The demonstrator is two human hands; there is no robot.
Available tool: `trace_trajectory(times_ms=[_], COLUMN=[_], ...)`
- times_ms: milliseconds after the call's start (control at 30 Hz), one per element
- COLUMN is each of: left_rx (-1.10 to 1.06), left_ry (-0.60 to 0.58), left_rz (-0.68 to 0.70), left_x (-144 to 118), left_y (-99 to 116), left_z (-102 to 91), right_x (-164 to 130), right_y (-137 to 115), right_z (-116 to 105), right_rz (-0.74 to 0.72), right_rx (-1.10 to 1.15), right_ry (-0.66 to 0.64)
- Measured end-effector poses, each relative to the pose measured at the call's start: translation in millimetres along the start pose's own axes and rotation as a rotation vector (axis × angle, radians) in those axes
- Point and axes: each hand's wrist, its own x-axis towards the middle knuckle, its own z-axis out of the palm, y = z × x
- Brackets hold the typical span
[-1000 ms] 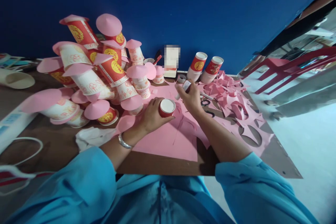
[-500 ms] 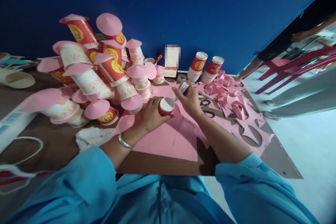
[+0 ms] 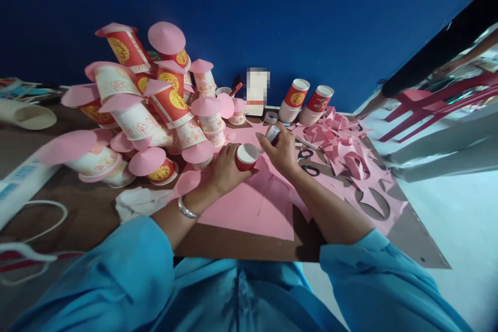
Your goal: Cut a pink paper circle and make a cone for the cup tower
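My left hand is wrapped around a red paper cup, whose white end faces up toward me. In my right hand is a white glue stick, its lower end close beside the cup's rim. Whether that end touches the cup I cannot tell. Both hands are above a large pink paper sheet with pencil-like lines on it. A pink paper disc lies by my left wrist.
Paper cups with pink cone tops are piled at the left. Two cup stacks stand by the blue wall. Black scissors and pink scraps lie right. A phone leans at the back; a person's legs are beyond the table.
The glue stick has tilted slightly and dipped a little in my right hand. My left hand keeps the cup in nearly the same spot. The whole view has shifted slightly.
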Motion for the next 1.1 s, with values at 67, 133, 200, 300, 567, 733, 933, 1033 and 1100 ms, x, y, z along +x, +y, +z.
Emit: trace_trajectory(times_ms=[67, 133, 200, 300, 567, 733, 933, 1033, 1100], left_rx=[0.002, 0.002, -0.005, -0.004, 0.010, 0.035, 0.137, 0.146, 0.139], left_ry=[-0.007, -0.019, -0.028, -0.043, -0.064, -0.078, -0.072, -0.084, -0.076], left_rz=[-0.026, -0.060, -0.080, -0.103, -0.134, 0.002, 0.047, 0.069, 0.051], left_x=[0.8, 1.9, 3.1, 3.9, 3.6, 1.6, 3.6, 5.6, 5.8], left_y=[1.6, 3.7, 5.8, 9.0, 9.7, -4.1, -10.7, -10.9, -9.8], left_z=[-0.8, -1.4, -2.1, -4.7, -9.3, 0.7, 8.4, 9.3, 9.9], right_x=[-1.7, -4.5, -6.7, -6.4, -6.1, -19.2, -26.2, -26.6, -26.2], right_y=[-0.2, -2.5, -5.3, -6.3, -6.1, -19.6, -24.3, -24.4, -24.6], right_z=[0.6, 1.4, 1.9, 1.6, 1.1, 3.8, 3.9, 4.3, 5.3], right_rz=[-0.012, -0.032, -0.057, -0.072, -0.084, -0.180, -0.220, -0.221, -0.216], right_rx=[0.008, 0.048, 0.081, 0.052, -0.017, -0.041, -0.134, -0.128, -0.120], right_ry=[0.013, 0.022, 0.011, -0.001, 0.043, -0.026, -0.073, -0.103, -0.092])
